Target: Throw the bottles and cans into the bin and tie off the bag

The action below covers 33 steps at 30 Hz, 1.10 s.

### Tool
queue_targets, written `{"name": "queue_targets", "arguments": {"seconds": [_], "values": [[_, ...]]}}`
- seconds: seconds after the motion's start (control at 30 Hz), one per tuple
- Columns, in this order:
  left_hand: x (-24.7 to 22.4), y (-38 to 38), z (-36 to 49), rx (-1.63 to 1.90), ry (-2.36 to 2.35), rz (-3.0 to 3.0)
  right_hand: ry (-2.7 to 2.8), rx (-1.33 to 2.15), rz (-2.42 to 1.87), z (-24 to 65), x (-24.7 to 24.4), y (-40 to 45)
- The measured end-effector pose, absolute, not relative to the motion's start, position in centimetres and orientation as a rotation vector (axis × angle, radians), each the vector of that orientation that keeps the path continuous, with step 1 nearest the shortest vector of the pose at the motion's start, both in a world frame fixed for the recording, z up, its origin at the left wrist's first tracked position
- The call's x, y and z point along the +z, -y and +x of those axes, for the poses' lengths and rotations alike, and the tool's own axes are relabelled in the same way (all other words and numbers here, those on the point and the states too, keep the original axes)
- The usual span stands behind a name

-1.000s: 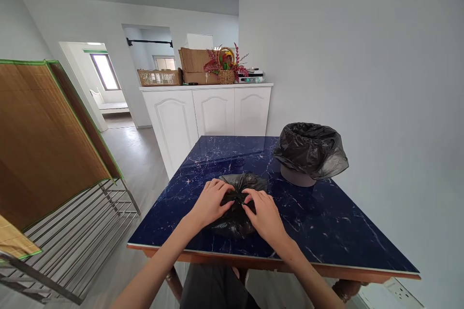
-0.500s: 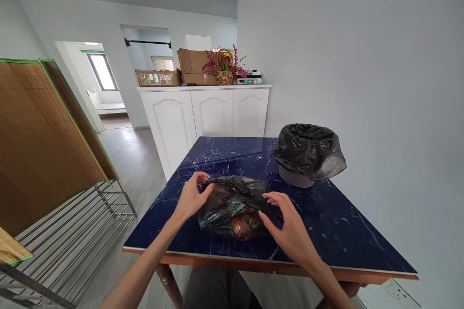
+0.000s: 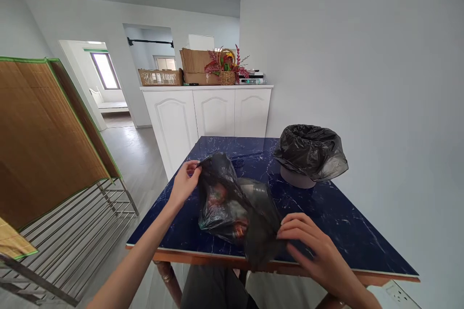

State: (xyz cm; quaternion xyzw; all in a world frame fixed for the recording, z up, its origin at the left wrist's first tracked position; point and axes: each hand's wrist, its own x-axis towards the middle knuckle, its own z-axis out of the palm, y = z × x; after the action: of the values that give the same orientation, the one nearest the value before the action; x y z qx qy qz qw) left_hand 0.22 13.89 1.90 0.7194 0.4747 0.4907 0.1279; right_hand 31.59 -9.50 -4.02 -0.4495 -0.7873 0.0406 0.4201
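A thin black plastic bag (image 3: pixel 221 212) lies stretched across the dark blue marble-patterned table (image 3: pixel 340 224), close to its front edge. Reddish and pale items show faintly through the film; their kind cannot be made out. My left hand (image 3: pixel 185 183) pinches the bag's upper left corner between thumb and fingers. At the opposite side, my right hand (image 3: pixel 313 246) has its fingertips on the bag's right edge, slightly blurred. To the far right stands a trash bin (image 3: pixel 297 179) with a black liner (image 3: pixel 311 152) folded over its rim.
Behind the table runs a white cabinet (image 3: pixel 215 111) with cardboard boxes (image 3: pixel 197 65) and a flower basket (image 3: pixel 227 77) on top. A metal rack (image 3: pixel 76 246) draped with a bamboo mat (image 3: pixel 47 140) stands at the left. A wall (image 3: pixel 362 82) rises on the right.
My hands have moved apart, the left up and leftward, the right down and rightward. The bag, bunched together before, is now spread wide between them.
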Motion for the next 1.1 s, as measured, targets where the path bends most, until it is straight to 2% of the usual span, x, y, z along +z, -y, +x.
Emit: {"name": "queue_targets", "arguments": {"seconds": [0.07,0.13,0.23,0.33,0.5,0.6,0.83,0.97,1.1], "values": [[1.6,-11.7,-0.1,1.620,-1.360,2.144,2.019,0.130,-1.155,31.8,-3.7,10.9],[1.3,-9.1,0.2,1.678,-1.139,2.433,2.030,0.143,-1.181,31.4,-3.3,11.8],[0.9,-6.1,1.2,1.181,-0.608,2.971,1.994,0.257,-1.178,30.1,-2.1,12.1],[0.8,-5.1,2.0,0.770,-0.411,3.118,1.956,0.477,-1.088,28.1,0.1,10.9],[0.1,-4.9,0.6,0.715,-0.367,3.157,2.169,0.754,-1.000,25.5,2.9,6.6],[-0.1,-4.2,-1.3,0.664,-0.350,3.189,2.296,0.698,-1.124,25.1,2.1,4.5],[0.2,-3.7,-4.9,0.441,-0.451,3.201,2.602,0.225,-1.383,25.7,1.2,4.2],[-0.5,-4.7,-6.3,0.361,-0.933,3.166,2.638,0.005,-1.517,26.4,1.2,5.0],[-1.6,-6.0,-6.7,0.491,-1.317,2.992,2.564,-0.008,-1.749,27.5,-0.8,4.8]]}}
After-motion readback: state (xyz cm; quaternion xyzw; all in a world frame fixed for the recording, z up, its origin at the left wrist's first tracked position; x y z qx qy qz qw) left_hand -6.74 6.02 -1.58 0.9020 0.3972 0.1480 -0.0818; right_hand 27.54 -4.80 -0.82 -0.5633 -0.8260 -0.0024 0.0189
